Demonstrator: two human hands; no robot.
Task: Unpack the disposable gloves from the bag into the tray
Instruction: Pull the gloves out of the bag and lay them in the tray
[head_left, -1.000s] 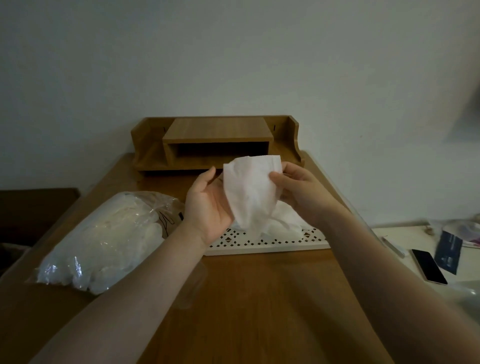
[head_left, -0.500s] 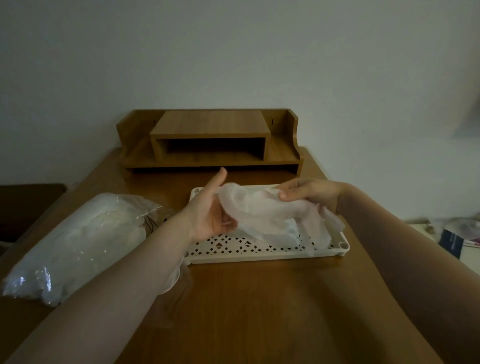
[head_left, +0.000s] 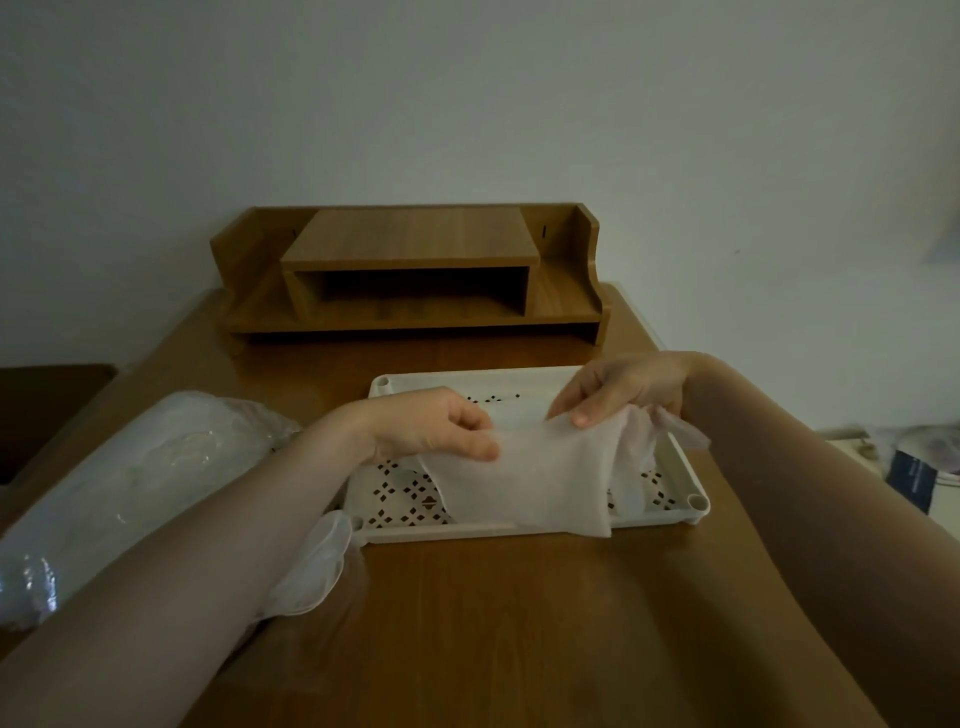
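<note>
2 hands — left hand (head_left: 431, 423) and right hand (head_left: 621, 392) — pinch a translucent glove (head_left: 524, 478) over the white tray (head_left: 693, 480); best lowered flat, released together.

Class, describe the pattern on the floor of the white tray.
The tray floor has diamond-shaped cut-outs in a repeating grid; head view.
</note>
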